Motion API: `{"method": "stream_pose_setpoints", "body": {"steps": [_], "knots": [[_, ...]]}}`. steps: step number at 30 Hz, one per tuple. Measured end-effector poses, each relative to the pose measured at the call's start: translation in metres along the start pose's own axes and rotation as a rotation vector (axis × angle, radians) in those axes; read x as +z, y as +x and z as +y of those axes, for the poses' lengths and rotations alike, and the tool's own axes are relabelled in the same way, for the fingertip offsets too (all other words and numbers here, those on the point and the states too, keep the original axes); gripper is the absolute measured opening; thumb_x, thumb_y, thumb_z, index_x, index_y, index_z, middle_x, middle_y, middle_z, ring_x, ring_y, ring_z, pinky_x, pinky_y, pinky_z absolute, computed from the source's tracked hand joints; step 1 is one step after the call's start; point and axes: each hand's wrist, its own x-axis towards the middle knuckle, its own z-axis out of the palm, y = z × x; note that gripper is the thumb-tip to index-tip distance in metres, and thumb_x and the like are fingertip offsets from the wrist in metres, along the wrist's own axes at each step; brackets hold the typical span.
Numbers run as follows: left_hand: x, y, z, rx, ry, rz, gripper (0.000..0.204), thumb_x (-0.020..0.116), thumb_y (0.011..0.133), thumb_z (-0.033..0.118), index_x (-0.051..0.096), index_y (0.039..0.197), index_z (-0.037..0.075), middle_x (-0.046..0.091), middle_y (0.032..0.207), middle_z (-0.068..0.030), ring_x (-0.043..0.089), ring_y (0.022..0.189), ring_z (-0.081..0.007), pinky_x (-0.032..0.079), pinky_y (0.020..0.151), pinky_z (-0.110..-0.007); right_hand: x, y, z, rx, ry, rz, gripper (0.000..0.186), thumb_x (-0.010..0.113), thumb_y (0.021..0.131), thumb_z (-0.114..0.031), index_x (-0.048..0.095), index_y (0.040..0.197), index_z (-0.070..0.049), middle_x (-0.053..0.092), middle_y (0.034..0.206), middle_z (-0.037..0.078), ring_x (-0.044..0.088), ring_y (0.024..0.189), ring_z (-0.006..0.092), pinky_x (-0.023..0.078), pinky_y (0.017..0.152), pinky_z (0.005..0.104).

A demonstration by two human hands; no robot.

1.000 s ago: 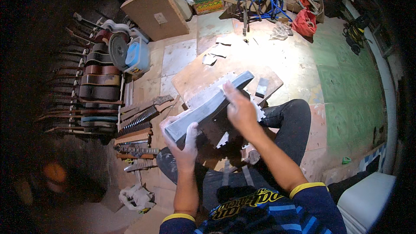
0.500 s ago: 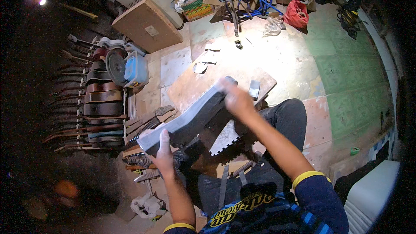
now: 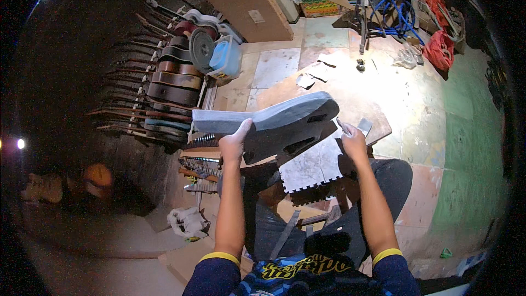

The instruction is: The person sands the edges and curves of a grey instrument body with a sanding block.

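Note:
A grey guitar body [image 3: 274, 131] with dark cut-out cavities is held up tilted over my lap, its pale curved side edge facing up. My left hand [image 3: 235, 141] is closed on its near left part, thumb up against the edge. Off the body's right end, my right hand [image 3: 353, 140] is closed round a small thin greyish piece that I cannot identify. Beside that hand, a grey flat rectangular piece [image 3: 364, 126] lies on a wooden board [image 3: 381, 127]. Below the body is a pale mat [image 3: 312, 167] with toothed edges.
Several guitars [image 3: 175, 79] stand in a rack at left, next to a blue-white bucket [image 3: 226, 59]. A large cardboard-brown panel [image 3: 252, 11] leans at the back. Blue hose [image 3: 392, 13] and a red bag [image 3: 438, 50] lie at back right. Paper scraps [image 3: 312, 74] are on the board.
The guitar body has swung from a steep slant to nearly level. My right hand has come off its far end and moved right and down. The whole view has shifted.

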Motion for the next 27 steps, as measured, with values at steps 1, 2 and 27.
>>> {"method": "stream_pose_setpoints", "body": {"steps": [1,2,27], "knots": [[0.000,0.003,-0.003,0.033,-0.049,0.001,0.048,0.088,0.080,0.032,0.076,0.099,-0.010,0.073,0.096,-0.0096,0.065,0.086,-0.0143,0.052,0.084,-0.030,0.001,-0.003,-0.006,0.025,-0.030,-0.022,0.045,0.056,0.081,-0.007,0.069,0.123,-0.002,0.072,0.114,0.023,0.070,0.109,0.0324,0.052,0.095,0.0368],[0.001,0.006,-0.007,0.068,-0.099,0.000,0.045,0.089,0.080,0.029,0.076,0.098,-0.010,0.073,0.095,-0.0094,0.065,0.086,-0.0141,0.052,0.083,-0.030,0.004,-0.003,-0.012,0.051,-0.060,-0.041,0.045,0.057,0.081,-0.005,0.069,0.124,-0.002,0.072,0.115,0.023,0.070,0.111,0.0326,0.051,0.097,0.0368],[0.008,0.022,-0.010,0.057,-0.157,0.028,0.032,0.089,0.077,0.014,0.073,0.095,-0.006,0.071,0.094,-0.0065,0.065,0.079,-0.0154,0.053,0.077,-0.030,0.014,-0.014,-0.036,-0.057,-0.111,-0.160,0.043,0.062,0.081,-0.004,0.068,0.124,-0.003,0.070,0.118,0.023,0.068,0.111,0.0368,0.052,0.097,0.0407]]}}
